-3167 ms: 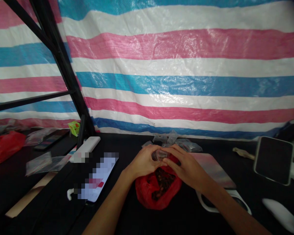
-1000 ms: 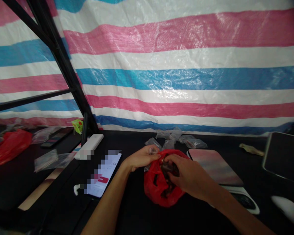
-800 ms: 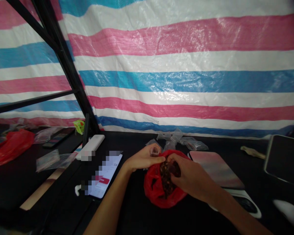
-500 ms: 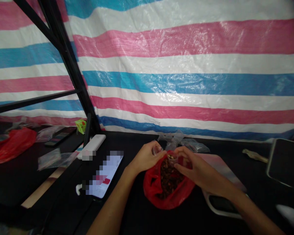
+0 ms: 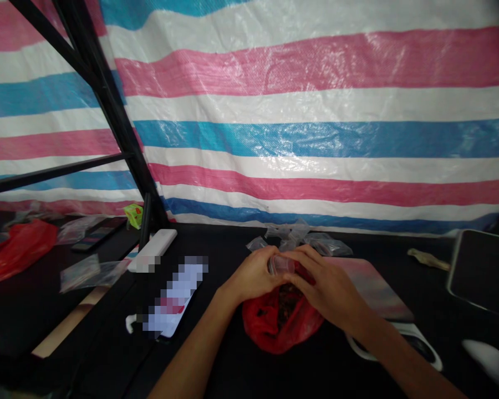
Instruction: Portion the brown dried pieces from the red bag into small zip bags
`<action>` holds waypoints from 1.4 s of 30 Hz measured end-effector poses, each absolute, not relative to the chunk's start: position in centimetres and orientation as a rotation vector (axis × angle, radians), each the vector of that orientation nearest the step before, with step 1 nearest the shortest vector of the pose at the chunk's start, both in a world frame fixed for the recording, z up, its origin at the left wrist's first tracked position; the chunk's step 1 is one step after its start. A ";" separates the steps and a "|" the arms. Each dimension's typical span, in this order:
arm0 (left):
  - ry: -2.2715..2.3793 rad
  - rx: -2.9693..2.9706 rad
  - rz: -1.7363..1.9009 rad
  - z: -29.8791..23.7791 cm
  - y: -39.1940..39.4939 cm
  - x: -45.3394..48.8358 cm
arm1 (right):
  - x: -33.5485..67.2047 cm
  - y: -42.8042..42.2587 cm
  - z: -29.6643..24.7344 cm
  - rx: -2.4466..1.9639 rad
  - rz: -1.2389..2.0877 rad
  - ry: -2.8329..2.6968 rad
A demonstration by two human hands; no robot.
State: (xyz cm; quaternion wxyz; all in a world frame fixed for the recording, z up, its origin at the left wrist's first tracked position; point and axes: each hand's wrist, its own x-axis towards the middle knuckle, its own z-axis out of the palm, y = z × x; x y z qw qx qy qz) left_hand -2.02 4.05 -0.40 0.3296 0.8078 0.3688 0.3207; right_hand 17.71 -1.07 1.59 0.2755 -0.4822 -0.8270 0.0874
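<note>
While both your hands wrap a small clear plastic cup [image 5: 281, 265], it sits right above the red plastic bag [image 5: 270, 327].
Your left hand [image 5: 253, 275] and right hand [image 5: 328, 288] grasp the cup from either side, fingers clenched, apparently to steady it over the bag's open mouth and dark, lumpy contents [image 5: 288, 299]; clear plastic bags [image 5: 299, 235] lie just behind.

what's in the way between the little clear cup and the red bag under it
No separate object shows between the small clear cup and the red plastic bag. The left hand and right hand hold the cup just above the bag, and they partly hide the bag's opening.
</note>
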 end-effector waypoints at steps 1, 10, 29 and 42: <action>0.963 2.122 0.839 -0.4 4.0 -2.0 | 17.8 -0.9 1.6 -1.292 0.238 -2.232; 1.024 2.033 0.755 -1.0 4.6 -2.8 | 19.8 -1.1 3.3 -1.395 0.234 -2.264; 0.965 1.606 0.856 -1.6 5.1 -1.5 | 18.5 -0.8 0.6 -1.602 0.211 -2.399; 0.904 1.564 0.835 -0.5 5.0 -2.2 | 17.1 -1.4 0.5 -1.688 0.517 -2.099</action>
